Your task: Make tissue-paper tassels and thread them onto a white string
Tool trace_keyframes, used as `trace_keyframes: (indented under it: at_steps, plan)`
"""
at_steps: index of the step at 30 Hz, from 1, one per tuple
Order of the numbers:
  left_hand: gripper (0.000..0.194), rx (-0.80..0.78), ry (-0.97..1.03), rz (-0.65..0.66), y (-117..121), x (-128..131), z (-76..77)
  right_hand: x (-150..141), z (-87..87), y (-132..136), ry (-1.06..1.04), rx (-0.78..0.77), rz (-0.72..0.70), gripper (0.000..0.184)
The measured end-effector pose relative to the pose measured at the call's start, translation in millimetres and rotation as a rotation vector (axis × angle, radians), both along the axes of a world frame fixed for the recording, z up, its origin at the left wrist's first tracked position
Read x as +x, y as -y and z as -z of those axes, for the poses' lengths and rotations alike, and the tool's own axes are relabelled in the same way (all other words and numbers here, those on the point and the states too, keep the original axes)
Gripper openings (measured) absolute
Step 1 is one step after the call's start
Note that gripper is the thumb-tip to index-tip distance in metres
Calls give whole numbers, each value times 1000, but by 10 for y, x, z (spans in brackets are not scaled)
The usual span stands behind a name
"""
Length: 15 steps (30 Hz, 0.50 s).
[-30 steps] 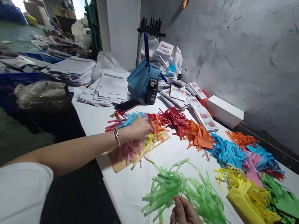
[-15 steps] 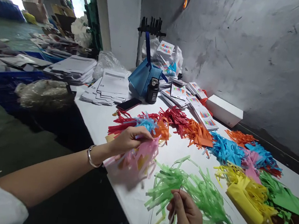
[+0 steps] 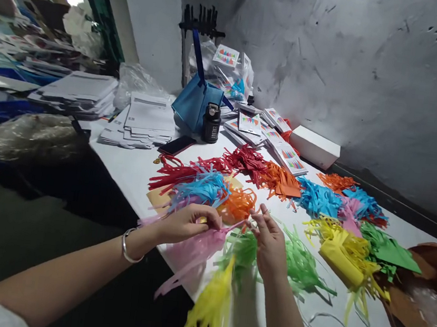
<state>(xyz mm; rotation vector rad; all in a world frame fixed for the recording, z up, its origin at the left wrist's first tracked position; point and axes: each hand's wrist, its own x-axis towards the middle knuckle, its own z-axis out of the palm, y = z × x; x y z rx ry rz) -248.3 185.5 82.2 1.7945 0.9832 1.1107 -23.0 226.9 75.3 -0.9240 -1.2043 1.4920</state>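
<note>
My left hand (image 3: 191,225) is closed around a pink paper tassel (image 3: 195,251), its fringe hanging past the table edge. The tassel's twisted end stretches right to the fingertips of my right hand (image 3: 270,244), which pinch there. Any needle or string in those fingers is too small to make out. Below the hands hangs a yellow tassel (image 3: 212,306). Light green tassels (image 3: 304,264) lie behind and beside my right wrist. Just beyond my hands are a light blue tassel (image 3: 203,185) and an orange tassel (image 3: 239,203).
More fringed paper bundles, including a yellow one (image 3: 344,258), line the table's right side. Farther back are a black bottle (image 3: 211,124), a phone (image 3: 176,145), a blue bag (image 3: 198,102), printed packets (image 3: 287,156) and a white box (image 3: 315,146). Loose white string (image 3: 336,321) curls at front right.
My left hand has drawn the pink tassel from the pile towards my right hand. My right hand has risen from the green tassels to meet its end. The view has shifted right.
</note>
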Motion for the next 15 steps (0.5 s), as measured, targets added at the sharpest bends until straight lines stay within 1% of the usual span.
trace_keyframes:
  at_steps: [2,4,6,8,10,13,15]
  plan:
    - [12,15,20,-21,53,-6,19,18,20,35,27,16,11,32]
    - [12,53,39,-55,114,1,45,18,12,157,49,12,-49,30]
    - [13,96,29,-69,187,32,57,5,-18,312,29,8,-125,28]
    - [15,124,-1,-44,276,93,37,-3,-65,458,14,36,-173,28]
    - [16,128,-19,-53,381,181,-9,6,-119,577,52,104,-175,28]
    - [19,68,-16,-126,551,358,-76,63,-177,720,157,220,-156,27]
    - [19,-46,10,-99,653,498,-86,131,-179,803,188,261,-154,26]
